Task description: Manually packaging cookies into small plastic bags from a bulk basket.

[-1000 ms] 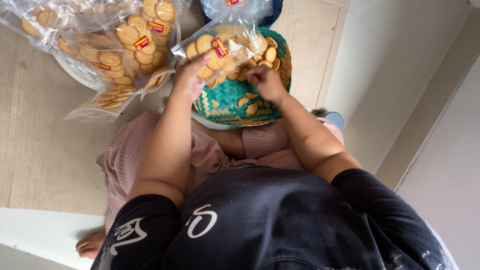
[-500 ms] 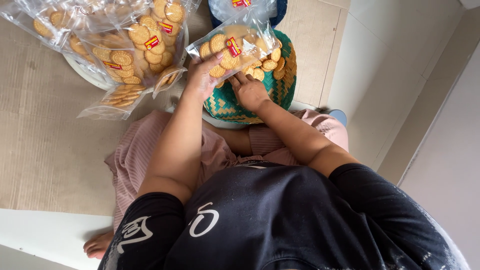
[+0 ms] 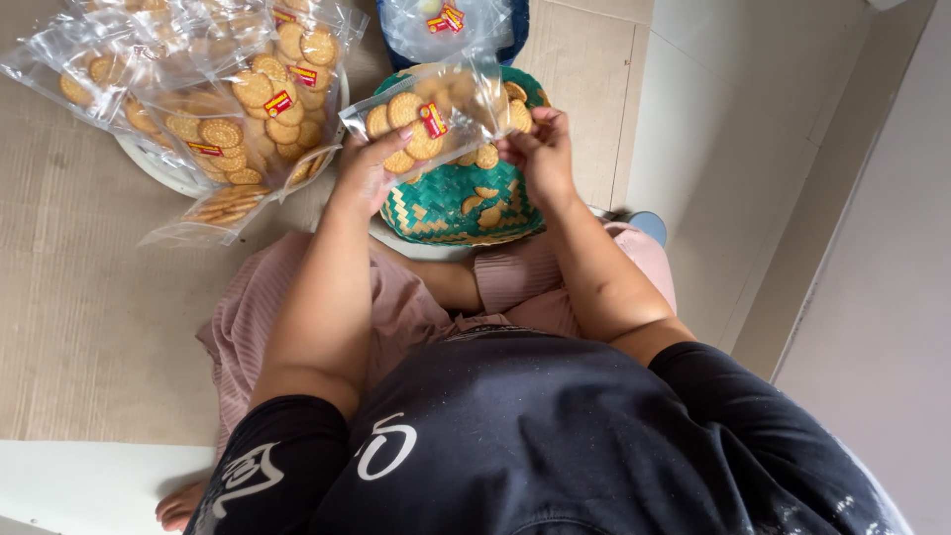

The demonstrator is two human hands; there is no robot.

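Observation:
I hold a clear plastic bag of round golden biscuits (image 3: 421, 119) above a green and yellow woven basket (image 3: 451, 206). My left hand (image 3: 371, 168) grips the bag's left end from below. At the bag's right, open end, my right hand (image 3: 540, 149) pinches the plastic. Loose biscuits lie inside the basket, partly hidden by the bag and my hands. The basket sits on a white plate at my knees.
A heap of filled biscuit bags (image 3: 218, 109) rests on a white tray (image 3: 149, 163) at the left. A blue tub with clear bags (image 3: 451, 25) stands behind the basket. A white tiled wall (image 3: 753, 149) rises on the right. I sit cross-legged on a beige mat.
Both hands have lifted the bag up off the basket. My right hand moved from the biscuits in the basket to the bag's right end.

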